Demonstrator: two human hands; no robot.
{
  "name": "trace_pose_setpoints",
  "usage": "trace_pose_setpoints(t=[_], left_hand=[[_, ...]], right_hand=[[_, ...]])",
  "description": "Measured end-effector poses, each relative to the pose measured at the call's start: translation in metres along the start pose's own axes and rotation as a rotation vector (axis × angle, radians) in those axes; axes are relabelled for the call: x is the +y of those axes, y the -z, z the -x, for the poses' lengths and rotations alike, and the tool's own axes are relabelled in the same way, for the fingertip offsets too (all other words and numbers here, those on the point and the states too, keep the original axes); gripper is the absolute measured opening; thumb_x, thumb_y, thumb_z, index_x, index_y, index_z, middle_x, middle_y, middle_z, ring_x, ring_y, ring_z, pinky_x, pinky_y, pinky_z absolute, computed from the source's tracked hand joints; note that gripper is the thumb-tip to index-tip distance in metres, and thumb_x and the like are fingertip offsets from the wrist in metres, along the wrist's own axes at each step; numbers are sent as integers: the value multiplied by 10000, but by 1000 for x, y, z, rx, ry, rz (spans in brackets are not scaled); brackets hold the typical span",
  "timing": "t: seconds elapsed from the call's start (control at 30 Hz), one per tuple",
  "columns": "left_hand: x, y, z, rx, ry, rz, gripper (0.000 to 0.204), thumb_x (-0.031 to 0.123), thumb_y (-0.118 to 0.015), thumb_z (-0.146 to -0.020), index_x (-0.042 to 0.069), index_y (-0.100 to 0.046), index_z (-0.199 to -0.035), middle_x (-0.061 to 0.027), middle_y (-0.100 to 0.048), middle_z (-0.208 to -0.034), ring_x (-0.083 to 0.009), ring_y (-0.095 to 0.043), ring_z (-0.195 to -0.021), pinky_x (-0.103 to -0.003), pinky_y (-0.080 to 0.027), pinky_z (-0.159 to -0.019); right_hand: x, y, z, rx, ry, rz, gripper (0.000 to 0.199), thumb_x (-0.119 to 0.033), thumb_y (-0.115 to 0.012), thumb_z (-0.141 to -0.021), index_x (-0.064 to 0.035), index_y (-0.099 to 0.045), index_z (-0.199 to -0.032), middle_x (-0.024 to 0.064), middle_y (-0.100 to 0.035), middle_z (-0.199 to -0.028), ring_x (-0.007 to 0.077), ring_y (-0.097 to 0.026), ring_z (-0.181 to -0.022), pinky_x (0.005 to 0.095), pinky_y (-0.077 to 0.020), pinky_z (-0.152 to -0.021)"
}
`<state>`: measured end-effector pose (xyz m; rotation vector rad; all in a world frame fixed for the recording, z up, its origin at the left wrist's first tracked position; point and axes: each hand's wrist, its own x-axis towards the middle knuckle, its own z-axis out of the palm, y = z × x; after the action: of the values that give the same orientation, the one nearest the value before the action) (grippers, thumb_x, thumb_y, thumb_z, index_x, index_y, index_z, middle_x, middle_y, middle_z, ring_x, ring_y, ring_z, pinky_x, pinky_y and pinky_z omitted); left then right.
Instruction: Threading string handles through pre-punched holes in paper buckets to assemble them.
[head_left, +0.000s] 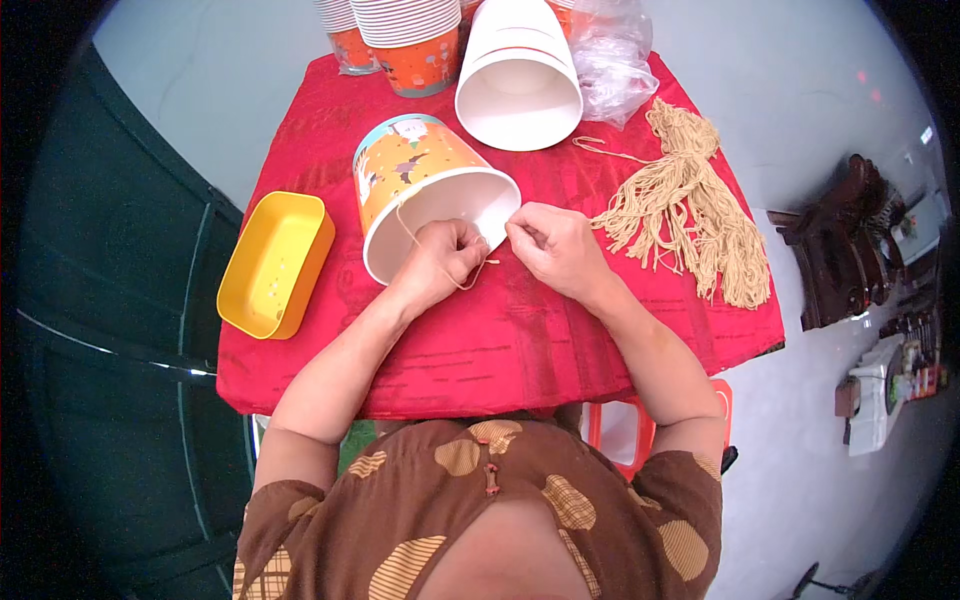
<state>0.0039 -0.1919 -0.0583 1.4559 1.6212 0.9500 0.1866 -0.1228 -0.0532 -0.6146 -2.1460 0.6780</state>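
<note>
A paper bucket (437, 160), orange with cartoon figures and a white inside, lies tilted with its mouth toward me. A thin tan cord (404, 217) is attached at its upper rim and loops down across my left wrist. My left hand (443, 262) reaches into the mouth, its fingers pinched by the lower right rim where the cord's loose end (491, 262) shows. Outside that rim, my right hand (557, 252) is closed, thumb and forefinger pressed together at the bucket's edge; what they pinch is too small to make out.
A yellow plastic tub (262, 262) stands at the left of the red tablecloth (480, 372). On the right lies a bundle of tan cords (700, 205). Stacked orange buckets (412, 62), a white bucket stack lying sideways (520, 105) and clear plastic bags (612, 70) occupy the far side.
</note>
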Motion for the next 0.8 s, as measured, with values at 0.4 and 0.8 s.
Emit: trace_pose_setpoints(t=[0.4, 0.8], left_hand=[[-2, -2, 1, 17, -24, -91, 149, 111, -623, -862, -26, -625, -804, -74, -621, -691, -138, -566, -638, -324, -466, -583], [-5, -3, 0, 9, -50, -43, 85, 55, -606, -865, -3, -613, -803, -49, -594, -703, -126, -549, -653, -305, -451, -590]], right_hand=[[6, -36, 9, -97, -95, -210, 275, 60, -522, -890, 16, -508, -1161, 135, -662, -859, 147, -624, -580, 287, -509, -523], [3, -5, 12, -245, 52, 270, 157, -19, -570, -779, -49, -630, -921, 152, -602, -858, 357, -618, -722, 442, -512, -634]])
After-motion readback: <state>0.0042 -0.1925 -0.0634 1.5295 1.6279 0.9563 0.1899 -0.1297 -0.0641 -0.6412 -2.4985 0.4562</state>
